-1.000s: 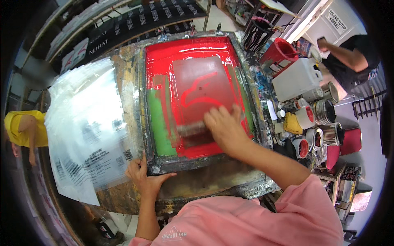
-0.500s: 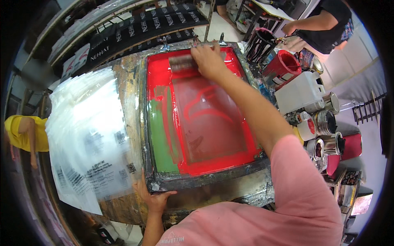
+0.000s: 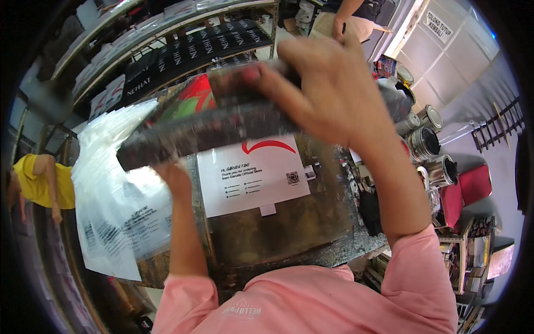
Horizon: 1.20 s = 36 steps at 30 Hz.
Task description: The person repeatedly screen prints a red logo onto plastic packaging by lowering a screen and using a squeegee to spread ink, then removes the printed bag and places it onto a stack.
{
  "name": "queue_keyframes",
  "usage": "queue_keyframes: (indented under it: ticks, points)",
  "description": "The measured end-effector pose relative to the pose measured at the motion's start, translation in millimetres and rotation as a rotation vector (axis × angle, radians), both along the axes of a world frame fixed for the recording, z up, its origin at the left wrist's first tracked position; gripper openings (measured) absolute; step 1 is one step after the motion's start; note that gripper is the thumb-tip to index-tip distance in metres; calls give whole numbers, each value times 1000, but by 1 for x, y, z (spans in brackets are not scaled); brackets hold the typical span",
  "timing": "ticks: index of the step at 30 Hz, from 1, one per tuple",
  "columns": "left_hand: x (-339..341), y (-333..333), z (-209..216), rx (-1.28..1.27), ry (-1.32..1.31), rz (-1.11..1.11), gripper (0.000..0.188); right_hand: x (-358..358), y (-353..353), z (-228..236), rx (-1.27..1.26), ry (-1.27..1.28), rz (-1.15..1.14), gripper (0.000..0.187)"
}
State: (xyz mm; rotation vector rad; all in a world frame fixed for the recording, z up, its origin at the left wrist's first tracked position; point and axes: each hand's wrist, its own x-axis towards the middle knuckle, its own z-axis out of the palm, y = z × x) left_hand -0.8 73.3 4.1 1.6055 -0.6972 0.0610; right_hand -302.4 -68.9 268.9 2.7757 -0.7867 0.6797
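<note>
A screen-printing frame (image 3: 206, 131) is tilted up, its near edge raised off the board. My left hand (image 3: 173, 170) is at its near left corner, closed on the edge, with the fingers partly hidden. My right hand (image 3: 328, 89), smeared by motion, is over the far right part of the frame, closed round a dark squeegee (image 3: 225, 89). Red ink and a green patch show on the mesh behind it. Below the raised edge, a white sheet (image 3: 253, 189) with a red curved print, dark text and a square code lies flat on the brown printing board (image 3: 283, 239).
A pile of white printed sheets (image 3: 111, 195) is at the left. Paint cans (image 3: 425, 145) and a red chair (image 3: 473, 183) are at the right. Racks with black printed cloth (image 3: 194, 47) run along the back. A person in yellow (image 3: 44, 181) is far left; another person's hand (image 3: 338, 29) is at the back.
The frame has gone from flat to tilted, its near edge lifted by my left hand, uncovering the sheet. My right hand and the squeegee have risen toward the camera.
</note>
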Motion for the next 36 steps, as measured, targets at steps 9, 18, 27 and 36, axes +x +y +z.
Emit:
queue_keyframes:
  ticks: [9, 18, 27, 36]
  points:
    - [-13, -115, -33, 269, -377, -132, 17, 27, -22, 59, 71, -122, 44, 60]
    - [38, 114, -24, 263, 63, 511, 31, -17, -92, 26, -705, 237, 83, 41]
    - [55, 299, 19, 838, -679, 625, 69, 25, -27, 14, 133, -138, 132, 54]
    - [-132, 93, -14, 879, -663, -501, 121, 20, -62, 28, -304, -164, 304, 53]
